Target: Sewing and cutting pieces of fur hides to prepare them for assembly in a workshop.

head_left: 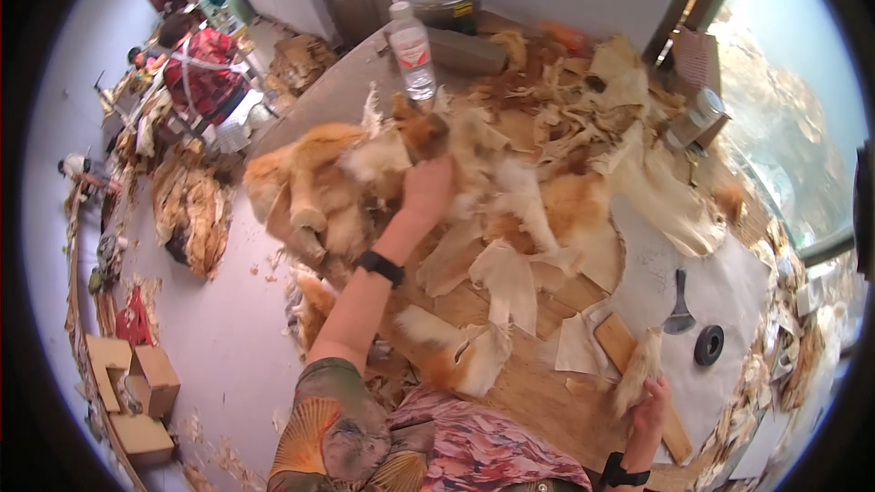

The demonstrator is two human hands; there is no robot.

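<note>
Fur pieces [574, 210] in orange and white are heaped across the wooden table [547, 401]. The heap is touched near its middle by the left hand [428, 187], whose fingertips are hidden; whether anything is gripped there cannot be told. A pale fur strip [642, 366] is held by its lower end in the right hand [651, 404], at the table's near right, beside a wooden board [676, 433]. Beyond it, a black-handled scraper [679, 305] and a black ring [709, 344] are laid on a white sheet [738, 287].
</note>
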